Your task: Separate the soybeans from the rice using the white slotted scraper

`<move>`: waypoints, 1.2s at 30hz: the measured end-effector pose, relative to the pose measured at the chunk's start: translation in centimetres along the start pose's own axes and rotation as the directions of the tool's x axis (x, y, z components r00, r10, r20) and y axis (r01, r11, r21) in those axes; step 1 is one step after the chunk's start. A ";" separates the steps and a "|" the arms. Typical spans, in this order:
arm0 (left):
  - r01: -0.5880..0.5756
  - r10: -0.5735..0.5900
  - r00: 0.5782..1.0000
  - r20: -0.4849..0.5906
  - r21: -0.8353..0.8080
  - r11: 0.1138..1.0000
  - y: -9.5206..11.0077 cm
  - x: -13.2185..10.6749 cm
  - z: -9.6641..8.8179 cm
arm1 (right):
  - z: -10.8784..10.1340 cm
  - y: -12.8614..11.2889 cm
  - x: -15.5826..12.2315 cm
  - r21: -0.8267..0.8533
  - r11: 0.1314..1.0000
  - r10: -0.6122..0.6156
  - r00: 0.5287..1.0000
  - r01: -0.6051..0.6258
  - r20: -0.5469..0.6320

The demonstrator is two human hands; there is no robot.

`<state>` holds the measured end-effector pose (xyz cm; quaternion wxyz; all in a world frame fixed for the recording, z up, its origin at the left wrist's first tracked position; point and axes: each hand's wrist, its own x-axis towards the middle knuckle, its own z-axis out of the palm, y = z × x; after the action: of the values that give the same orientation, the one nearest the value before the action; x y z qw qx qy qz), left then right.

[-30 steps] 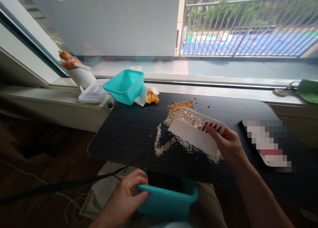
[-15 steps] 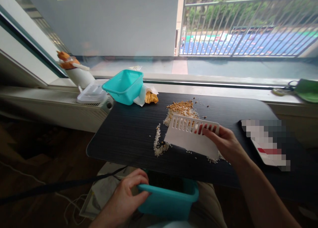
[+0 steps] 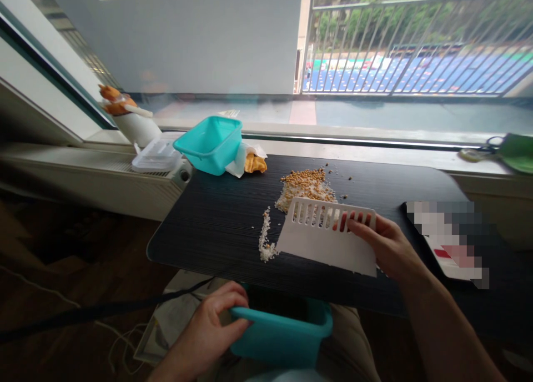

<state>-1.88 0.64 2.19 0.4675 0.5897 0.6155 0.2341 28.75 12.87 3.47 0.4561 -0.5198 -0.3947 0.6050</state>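
My right hand (image 3: 393,246) is closed on the right end of a white slotted plastic scraper (image 3: 327,246), held tilted over the dark table. Behind the scraper lies a heap of white rice grains (image 3: 287,197) topped with yellow-brown beans (image 3: 306,177). A thin curved trail of rice (image 3: 265,240) runs by the scraper's left edge. What lies under the scraper is hidden. My left hand (image 3: 222,318) grips the rim of a teal plastic bin (image 3: 283,335) below the table's front edge. The bin's inside is dark, so its contents cannot be made out.
On the dark table (image 3: 216,221), a second teal bin (image 3: 212,149) stands at the back left beside a crumpled yellow-and-white cloth (image 3: 254,161). A phone-like flat object (image 3: 445,243), partly blurred, lies at right. A clear plastic lid (image 3: 158,153) rests on the radiator.
My right hand has drawn the scraper slightly toward me and to the right, away from the heap. The left hand and the bin it grips have stayed in place.
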 end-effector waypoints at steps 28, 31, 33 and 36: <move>-0.102 0.104 0.992 -0.065 0.047 0.994 -0.3 -3.4 -0.8 | 1.0 0.2 -0.6 -0.036 0.995 -0.089 0.996 0.090 0.009; -0.100 0.103 0.992 -0.068 0.046 0.994 -0.2 -3.4 -0.8 | 0.9 0.1 -1.0 -0.036 0.997 -0.067 0.998 0.068 0.017; -0.100 0.103 0.992 -0.067 0.043 0.994 -0.2 -3.4 -0.8 | 0.6 0.0 -1.2 -0.026 0.999 -0.044 0.999 0.044 0.015; -0.110 0.114 0.991 -0.073 0.045 0.993 -0.2 -3.2 -0.7 | 0.3 -0.1 -1.1 -0.003 0.999 -0.038 0.999 0.038 -0.004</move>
<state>-2.98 -2.27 3.34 0.4179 0.6234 0.6033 0.2695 28.47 11.86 3.88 0.4676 -0.5140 -0.4047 0.5945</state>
